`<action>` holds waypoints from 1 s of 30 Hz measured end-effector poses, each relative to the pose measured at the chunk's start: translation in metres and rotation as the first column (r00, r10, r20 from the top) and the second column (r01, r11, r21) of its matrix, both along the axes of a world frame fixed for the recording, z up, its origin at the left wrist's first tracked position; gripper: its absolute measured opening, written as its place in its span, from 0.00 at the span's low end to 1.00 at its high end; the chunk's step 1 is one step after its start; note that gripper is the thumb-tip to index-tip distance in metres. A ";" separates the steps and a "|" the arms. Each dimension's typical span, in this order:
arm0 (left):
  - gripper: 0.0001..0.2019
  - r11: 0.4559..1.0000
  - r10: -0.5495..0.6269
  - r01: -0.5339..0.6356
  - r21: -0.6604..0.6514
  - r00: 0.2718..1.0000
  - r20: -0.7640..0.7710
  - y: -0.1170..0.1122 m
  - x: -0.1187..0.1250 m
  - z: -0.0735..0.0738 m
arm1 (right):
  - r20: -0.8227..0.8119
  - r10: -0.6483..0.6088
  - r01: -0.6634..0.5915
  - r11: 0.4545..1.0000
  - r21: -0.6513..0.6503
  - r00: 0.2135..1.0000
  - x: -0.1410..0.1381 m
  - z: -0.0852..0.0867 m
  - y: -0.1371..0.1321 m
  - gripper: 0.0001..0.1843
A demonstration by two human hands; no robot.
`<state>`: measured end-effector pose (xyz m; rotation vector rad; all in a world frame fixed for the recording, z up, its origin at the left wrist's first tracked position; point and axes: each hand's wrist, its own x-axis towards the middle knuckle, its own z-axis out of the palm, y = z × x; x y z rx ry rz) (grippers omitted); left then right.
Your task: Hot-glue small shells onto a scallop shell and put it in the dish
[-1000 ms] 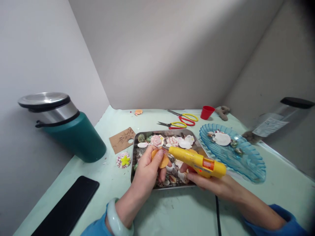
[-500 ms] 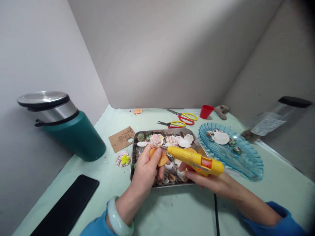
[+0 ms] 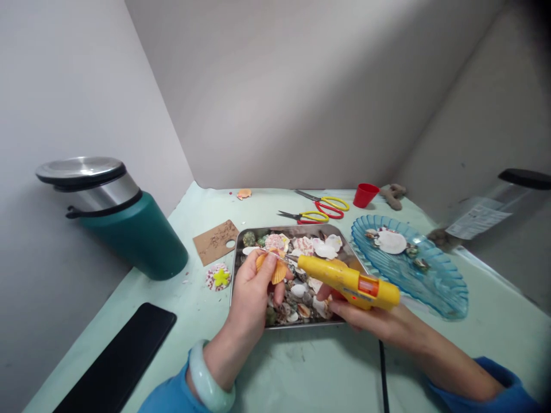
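Note:
My left hand (image 3: 252, 292) pinches an orange scallop shell (image 3: 275, 271) above a steel tray (image 3: 236, 269) filled with mixed seashells. My right hand (image 3: 365, 318) grips a yellow hot glue gun (image 3: 348, 281). The gun's nozzle points left and sits at the top edge of the orange shell. A black cord (image 3: 382, 373) runs from the gun toward me. Both wrists wear blue sleeves, and a pale bangle (image 3: 206, 381) rings the left one.
A blue glass plate (image 3: 434, 281) with a few shells lies right of the tray. Two pairs of scissors (image 3: 318, 209), a red cup (image 3: 364, 195), a cardboard tag (image 3: 215, 241), a small decorated shell (image 3: 218, 277), a green bin (image 3: 124, 223) and a black slab (image 3: 116, 361) surround it.
The left hand has drawn the orange shell slightly up and left, and the glue gun's nozzle has followed it. The view has shifted a little to the right.

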<state>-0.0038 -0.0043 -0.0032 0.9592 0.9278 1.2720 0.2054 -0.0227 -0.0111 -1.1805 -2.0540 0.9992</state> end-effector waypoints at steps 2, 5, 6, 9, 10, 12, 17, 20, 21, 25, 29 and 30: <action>0.13 1.000 -0.004 0.004 0.000 1.000 -0.002 0.000 0.000 0.000 | -0.002 0.002 -0.002 1.000 -0.004 1.000 0.001 -0.001 0.000 0.11; 0.12 0.999 -0.033 0.033 0.001 0.999 -0.008 -0.001 0.000 0.000 | 0.003 -0.014 0.014 0.999 -0.037 1.000 0.003 -0.004 -0.001 0.12; 0.11 0.999 -0.042 0.042 0.004 0.999 -0.008 -0.001 -0.001 0.000 | 0.009 -0.017 0.017 0.999 -0.050 1.000 0.003 -0.005 -0.001 0.12; 0.11 0.998 -0.063 0.063 0.014 0.998 -0.012 -0.002 -0.001 0.000 | 0.019 -0.019 0.020 0.998 -0.056 1.000 0.004 -0.005 -0.002 0.13; 0.11 0.997 -0.071 0.071 0.016 0.997 -0.016 -0.002 -0.001 0.000 | 0.018 -0.018 0.019 0.999 -0.049 1.000 0.003 -0.005 -0.002 0.13; 0.11 0.996 -0.088 0.088 0.015 0.996 -0.030 -0.003 0.000 0.000 | 0.016 -0.024 0.025 0.999 -0.039 1.000 0.003 -0.003 -0.002 0.13; 0.11 0.988 -0.149 0.151 0.015 0.985 -0.084 -0.005 0.001 -0.002 | 0.026 -0.034 0.035 0.997 -0.062 0.999 0.002 0.001 -0.002 0.13; 0.12 0.986 -0.161 0.165 0.024 0.980 -0.116 -0.006 0.001 -0.003 | 0.001 -0.014 0.014 0.998 -0.055 1.000 0.000 0.004 -0.002 0.12; 0.12 0.987 -0.154 0.159 0.027 0.980 -0.123 -0.006 0.001 -0.003 | -0.006 -0.010 0.010 0.999 -0.050 1.000 -0.001 0.005 -0.002 0.12; 0.11 0.994 -0.105 0.108 0.021 0.988 -0.116 -0.006 0.002 -0.002 | -0.021 -0.022 0.021 0.999 -0.044 1.000 -0.003 0.007 -0.002 0.12; 0.12 0.998 -0.055 0.055 0.009 0.997 -0.050 -0.004 0.002 -0.001 | -0.028 -0.025 0.024 0.999 -0.032 0.999 -0.005 0.008 -0.002 0.11; 0.12 0.999 -0.042 0.042 0.009 0.998 -0.037 -0.004 0.002 -0.001 | -0.030 -0.027 0.026 0.999 -0.027 0.999 -0.005 0.009 -0.002 0.11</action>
